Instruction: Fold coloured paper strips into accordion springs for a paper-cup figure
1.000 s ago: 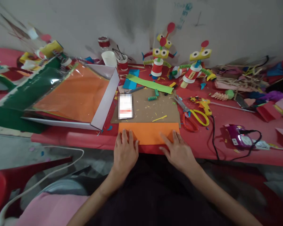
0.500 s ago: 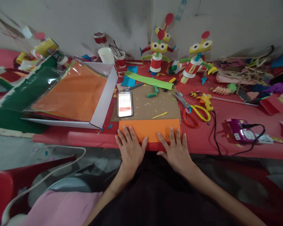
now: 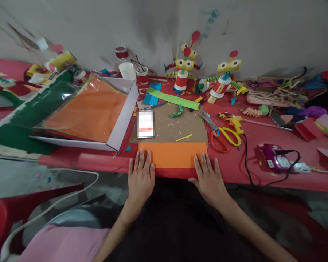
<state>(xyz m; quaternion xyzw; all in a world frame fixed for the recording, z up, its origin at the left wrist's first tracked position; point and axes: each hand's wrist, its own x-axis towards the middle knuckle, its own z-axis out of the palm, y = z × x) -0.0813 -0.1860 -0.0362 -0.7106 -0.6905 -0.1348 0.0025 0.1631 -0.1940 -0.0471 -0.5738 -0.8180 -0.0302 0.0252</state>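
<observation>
An orange sheet of paper (image 3: 173,154), oblong and flat, lies at the table's front edge against a brown cardboard mat (image 3: 177,127). On its left end rest the fingertips of my left hand (image 3: 142,176), fingers extended and palm down. My right hand (image 3: 209,176) lies on the right end the same way, with its thumb apart from the fingers. Neither hand grasps anything. Just beyond the sheet, a phone (image 3: 145,124) with a blurred screen and a thin yellow paper strip (image 3: 184,137) sit on the cardboard, beside a small green coiled paper piece (image 3: 176,114).
Scissors (image 3: 220,131) and a yellow glue gun (image 3: 236,123) lie to the right, near a purple power adapter (image 3: 276,158) with a black cord. A white box (image 3: 125,112) holds orange sheets at left. Paper-cup figures (image 3: 181,82) stand at the back by a light green strip (image 3: 175,99).
My hands have moved apart along the orange paper, the left toward its left end and the right toward its right end. The view has tilted up slightly.
</observation>
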